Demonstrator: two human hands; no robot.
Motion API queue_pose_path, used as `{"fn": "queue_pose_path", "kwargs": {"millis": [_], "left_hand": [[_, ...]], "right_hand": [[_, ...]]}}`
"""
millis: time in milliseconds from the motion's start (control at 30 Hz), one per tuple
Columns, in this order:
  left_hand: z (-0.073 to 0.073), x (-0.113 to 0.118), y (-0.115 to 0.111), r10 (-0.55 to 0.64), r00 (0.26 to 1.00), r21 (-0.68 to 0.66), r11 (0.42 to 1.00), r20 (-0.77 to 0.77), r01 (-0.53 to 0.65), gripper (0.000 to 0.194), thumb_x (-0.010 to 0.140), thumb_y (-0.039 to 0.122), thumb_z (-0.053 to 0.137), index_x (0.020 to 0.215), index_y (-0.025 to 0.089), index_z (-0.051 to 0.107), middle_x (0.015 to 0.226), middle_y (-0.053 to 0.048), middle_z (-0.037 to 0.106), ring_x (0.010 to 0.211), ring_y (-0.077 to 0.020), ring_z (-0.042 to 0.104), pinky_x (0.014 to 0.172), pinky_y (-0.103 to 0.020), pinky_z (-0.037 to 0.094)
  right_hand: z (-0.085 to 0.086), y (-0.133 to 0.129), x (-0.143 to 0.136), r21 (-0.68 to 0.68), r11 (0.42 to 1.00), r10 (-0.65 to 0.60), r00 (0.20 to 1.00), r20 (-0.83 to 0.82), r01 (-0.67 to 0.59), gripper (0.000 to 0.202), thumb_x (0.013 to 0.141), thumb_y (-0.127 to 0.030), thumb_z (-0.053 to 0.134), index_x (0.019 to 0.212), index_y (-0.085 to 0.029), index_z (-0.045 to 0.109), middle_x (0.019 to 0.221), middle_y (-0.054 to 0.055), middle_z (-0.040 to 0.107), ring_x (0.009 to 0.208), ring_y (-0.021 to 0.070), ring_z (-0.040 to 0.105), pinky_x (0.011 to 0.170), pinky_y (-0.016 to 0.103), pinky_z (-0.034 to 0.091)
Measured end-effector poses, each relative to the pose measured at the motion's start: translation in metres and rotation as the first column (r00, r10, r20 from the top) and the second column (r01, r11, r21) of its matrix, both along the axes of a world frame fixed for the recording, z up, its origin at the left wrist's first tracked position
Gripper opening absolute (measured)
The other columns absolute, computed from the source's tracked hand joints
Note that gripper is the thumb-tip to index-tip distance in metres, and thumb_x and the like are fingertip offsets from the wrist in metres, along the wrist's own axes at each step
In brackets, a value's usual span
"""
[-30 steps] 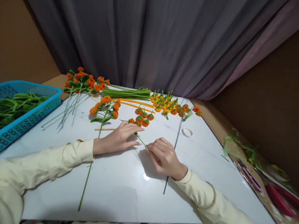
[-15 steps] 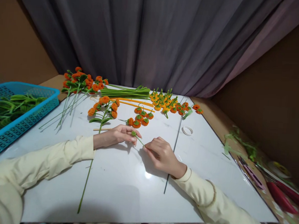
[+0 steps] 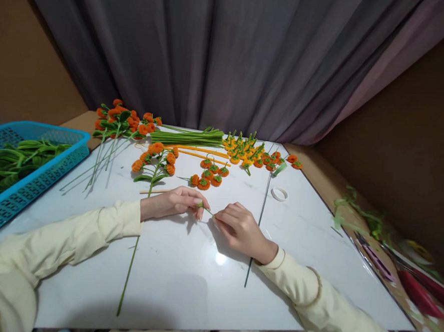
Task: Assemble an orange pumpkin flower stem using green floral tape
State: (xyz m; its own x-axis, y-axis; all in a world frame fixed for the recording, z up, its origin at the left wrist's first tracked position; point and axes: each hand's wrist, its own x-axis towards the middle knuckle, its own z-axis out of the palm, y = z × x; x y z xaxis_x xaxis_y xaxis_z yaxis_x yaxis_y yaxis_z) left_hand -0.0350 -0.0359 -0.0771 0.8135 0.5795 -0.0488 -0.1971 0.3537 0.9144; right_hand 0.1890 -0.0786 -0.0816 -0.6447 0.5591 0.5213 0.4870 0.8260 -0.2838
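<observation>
Between my hands runs a short thin green stem with a small fuzzy green bud at its left end. The thumb and fingers of my left hand close on the bud and partly cover it. At the other end, my right hand pinches the stem tip between thumb and forefinger. Under my left wrist lies a long-stemmed spray of orange fuzzy flowers. Just beyond my hands sit several loose orange flower heads with green tops.
A blue basket of green leaves stands at left. Green pipe cleaners, yellow flower heads and finished orange sprays lie at the back. A tape roll and dark rod lie right, with red-handled pliers beyond.
My left thumb and fingers have closed on the green bud, which stood free just before. My right hand keeps its pinch in nearly the same place.
</observation>
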Motion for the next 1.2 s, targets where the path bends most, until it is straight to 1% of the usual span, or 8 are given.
{"fn": "queue_pose_path", "kwargs": {"millis": [200,333,533,600,767,1000,1133,1200], "left_hand": [[0.0002,-0.0005,0.0000,0.023,0.997,-0.030,0.999,-0.079,-0.026,0.026,0.077,0.035,0.069,0.083,0.009,0.070,0.066,-0.007,0.067,0.063,-0.0136,0.059,0.063,-0.024,0.042],[-0.0002,-0.0002,0.0003,0.040,0.996,-0.037,0.998,-0.081,-0.043,0.027,0.076,0.036,0.070,0.081,0.009,0.070,0.064,-0.008,0.067,0.061,-0.0137,0.059,0.063,-0.024,0.042],[-0.0005,0.0008,0.0011,0.064,0.997,-0.061,0.996,-0.049,-0.067,0.035,0.085,0.039,0.058,0.084,0.007,0.071,0.065,-0.010,0.068,0.063,-0.0154,0.061,0.066,-0.026,0.044],[0.0001,0.0008,0.0012,0.062,0.997,-0.061,0.996,-0.038,-0.065,0.034,0.083,0.038,0.060,0.084,0.007,0.071,0.066,-0.010,0.068,0.063,-0.0160,0.062,0.066,-0.026,0.044],[0.0010,0.0000,0.0015,0.070,0.995,-0.078,0.994,-0.078,-0.076,0.022,0.075,0.029,0.070,0.084,0.010,0.069,0.067,-0.008,0.069,0.063,-0.0146,0.061,0.066,-0.025,0.044],[0.0020,0.0034,0.0020,0.190,0.979,-0.097,0.976,-0.078,-0.197,0.026,0.079,0.034,0.067,0.089,0.010,0.065,0.066,-0.006,0.066,0.062,-0.0136,0.060,0.063,-0.024,0.042],[0.0022,0.0041,0.0020,0.173,0.981,-0.080,0.980,-0.088,-0.180,0.025,0.074,0.031,0.072,0.085,0.010,0.066,0.067,-0.005,0.066,0.064,-0.0132,0.059,0.063,-0.023,0.041],[0.0024,0.0040,0.0021,0.168,0.980,-0.066,0.982,-0.105,-0.175,0.025,0.073,0.031,0.073,0.083,0.009,0.067,0.067,-0.005,0.065,0.064,-0.0128,0.058,0.063,-0.022,0.041]], "right_hand": [[-0.0005,-0.0010,-0.0002,0.021,1.000,0.006,0.999,0.039,-0.007,0.018,0.088,-0.013,0.045,0.081,-0.014,0.062,0.066,0.007,0.064,0.064,0.0162,0.051,0.063,0.031,0.035],[0.0004,-0.0016,-0.0005,0.027,1.000,0.007,0.999,0.043,-0.008,0.018,0.088,-0.013,0.045,0.081,-0.014,0.061,0.066,0.007,0.064,0.064,0.0160,0.051,0.063,0.031,0.035],[0.0014,-0.0022,-0.0010,0.034,0.999,0.010,0.999,0.035,-0.011,0.018,0.088,-0.013,0.045,0.082,-0.014,0.061,0.067,0.007,0.064,0.063,0.0160,0.051,0.063,0.031,0.035],[0.0011,-0.0022,-0.0008,0.035,0.999,0.011,0.999,0.035,-0.012,0.017,0.088,-0.012,0.045,0.082,-0.014,0.061,0.067,0.006,0.064,0.064,0.0160,0.051,0.063,0.031,0.035],[0.0004,-0.0020,-0.0004,0.044,0.999,0.015,0.999,0.035,-0.016,0.017,0.087,-0.013,0.045,0.082,-0.014,0.061,0.067,0.006,0.065,0.063,0.0157,0.052,0.063,0.031,0.035],[0.0017,-0.0036,-0.0011,0.060,0.998,0.027,0.999,0.023,-0.029,0.017,0.088,-0.014,0.045,0.081,-0.014,0.060,0.066,0.006,0.063,0.062,0.0158,0.051,0.063,0.031,0.036],[0.0038,-0.0049,-0.0016,0.045,0.998,0.044,0.999,0.024,-0.045,0.017,0.088,-0.014,0.045,0.080,-0.015,0.060,0.065,0.005,0.063,0.061,0.0157,0.051,0.063,0.031,0.037],[0.0058,-0.0055,-0.0018,0.047,0.995,0.085,0.996,0.025,-0.086,0.017,0.088,-0.016,0.046,0.079,-0.015,0.060,0.065,0.005,0.063,0.062,0.0155,0.052,0.064,0.032,0.038]]}}
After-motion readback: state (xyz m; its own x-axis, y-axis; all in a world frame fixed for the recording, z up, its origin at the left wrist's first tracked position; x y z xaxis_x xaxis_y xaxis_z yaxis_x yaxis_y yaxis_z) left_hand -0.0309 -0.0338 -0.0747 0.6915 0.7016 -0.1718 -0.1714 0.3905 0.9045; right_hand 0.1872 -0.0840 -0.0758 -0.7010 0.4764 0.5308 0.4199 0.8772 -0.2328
